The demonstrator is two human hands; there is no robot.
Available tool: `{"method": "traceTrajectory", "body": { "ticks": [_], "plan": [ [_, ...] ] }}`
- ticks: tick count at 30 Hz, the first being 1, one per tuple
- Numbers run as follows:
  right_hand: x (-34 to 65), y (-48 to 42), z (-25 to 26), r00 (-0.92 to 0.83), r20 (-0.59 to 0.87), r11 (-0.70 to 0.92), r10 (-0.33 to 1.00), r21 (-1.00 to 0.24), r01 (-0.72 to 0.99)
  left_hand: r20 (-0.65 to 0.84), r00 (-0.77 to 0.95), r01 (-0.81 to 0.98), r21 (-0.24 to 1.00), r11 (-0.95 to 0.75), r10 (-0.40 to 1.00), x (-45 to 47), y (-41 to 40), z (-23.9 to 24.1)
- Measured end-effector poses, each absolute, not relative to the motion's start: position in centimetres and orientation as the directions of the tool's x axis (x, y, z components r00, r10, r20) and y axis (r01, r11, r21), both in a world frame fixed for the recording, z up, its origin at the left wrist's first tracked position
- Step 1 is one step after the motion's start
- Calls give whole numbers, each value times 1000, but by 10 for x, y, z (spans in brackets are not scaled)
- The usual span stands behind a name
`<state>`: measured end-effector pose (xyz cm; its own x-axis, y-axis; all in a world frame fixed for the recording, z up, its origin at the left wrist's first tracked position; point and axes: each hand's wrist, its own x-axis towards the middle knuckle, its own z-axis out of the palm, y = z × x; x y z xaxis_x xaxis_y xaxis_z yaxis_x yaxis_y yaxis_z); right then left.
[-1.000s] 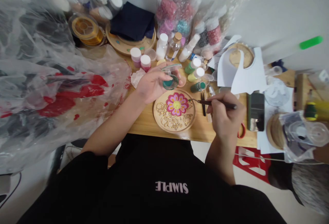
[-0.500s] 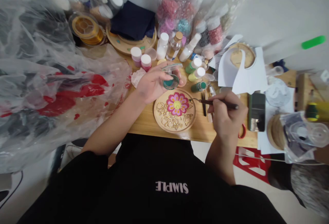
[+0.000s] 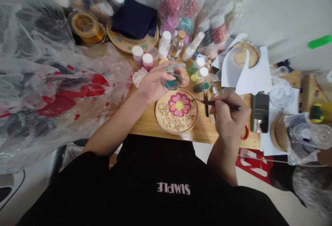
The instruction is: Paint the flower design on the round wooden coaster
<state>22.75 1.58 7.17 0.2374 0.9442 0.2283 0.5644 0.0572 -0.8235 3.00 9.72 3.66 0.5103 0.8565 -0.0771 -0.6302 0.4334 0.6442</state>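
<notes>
My left hand (image 3: 159,80) is closed around a small clear cup (image 3: 173,82) with green stuff in it, its clear lid (image 3: 175,68) tipped up. My right hand (image 3: 229,113) grips a dark-handled tool with a thin bent metal tip (image 3: 206,102), held like a pen. That tip meets or hovers just over a leaf outline at the right of a round wooden plate (image 3: 177,131); I cannot tell which. On the plate is a pink and magenta flower (image 3: 179,105) with a yellow middle, and gold wire outlines (image 3: 173,121) curl below and beside it.
Several small bottles stand behind the plate, among them an open green one (image 3: 201,87). Tweezers (image 3: 205,105) lie right of the plate. Further right are a phone (image 3: 260,113) and red scissor handles (image 3: 245,132). Plastic sheeting (image 3: 85,91) covers the left side; a gold wire spool (image 3: 86,27) stands behind it.
Both hands keep nearly the same pose, the tool tip still at the leaf outline. The whole view has shifted very slightly.
</notes>
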Motion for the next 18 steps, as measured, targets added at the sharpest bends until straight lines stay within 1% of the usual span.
{"method": "traceTrajectory", "body": {
  "ticks": [11,18],
  "plan": [
    [229,17,71,226,237,73,945,-826,559,-118,501,-620,642,451,857,31,97,39],
    [226,17,73,219,239,75,946,-820,568,-105,514,-626,633,455,852,30,98,38]
  ]
}}
